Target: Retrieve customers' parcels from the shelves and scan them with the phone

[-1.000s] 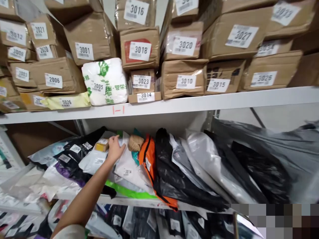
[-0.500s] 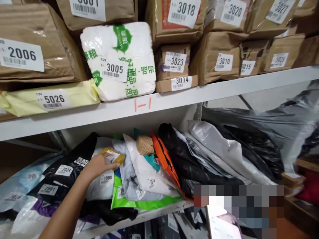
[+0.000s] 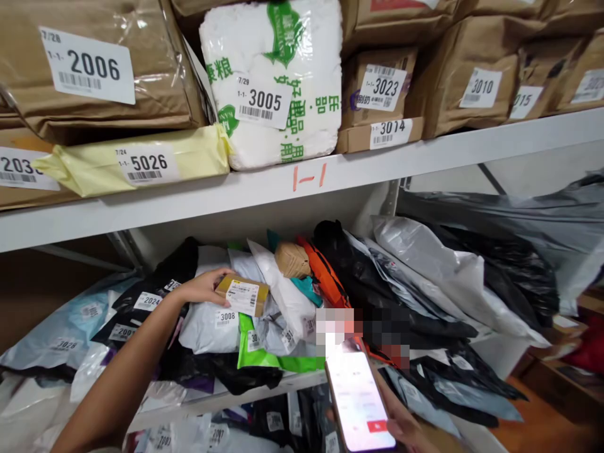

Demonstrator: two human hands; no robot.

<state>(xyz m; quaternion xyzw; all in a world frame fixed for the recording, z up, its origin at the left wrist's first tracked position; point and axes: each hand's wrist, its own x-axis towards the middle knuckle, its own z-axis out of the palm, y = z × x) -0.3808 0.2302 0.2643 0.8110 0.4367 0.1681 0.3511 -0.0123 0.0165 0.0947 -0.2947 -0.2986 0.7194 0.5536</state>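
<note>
My left hand (image 3: 205,287) is closed on the left end of a small yellow-brown box (image 3: 261,299) with a white label on its face. It holds the box over a light grey mailer bag (image 3: 201,330) labelled 3008. A bright green bag (image 3: 257,357) and a white bag (image 3: 278,277) lie just to the right. At the lower right, my right hand (image 3: 401,421) grips a lit smartphone (image 3: 356,399), its screen mostly white with a red button. The phone covers part of the bags behind it, and a blurred patch hides what is just above it.
The upper shelf (image 3: 264,182) carries numbered cartons, a white foam box (image 3: 302,82) and a yellow parcel (image 3: 189,154). Its front edge runs above my left hand. Black bags (image 3: 372,289) and an orange bag (image 3: 325,267) lean farther right; more parcels fill the shelf below.
The small box has been lifted and turned so its label faces me. The phone has come further into view, with my right hand now showing. The camera view has shifted left.
</note>
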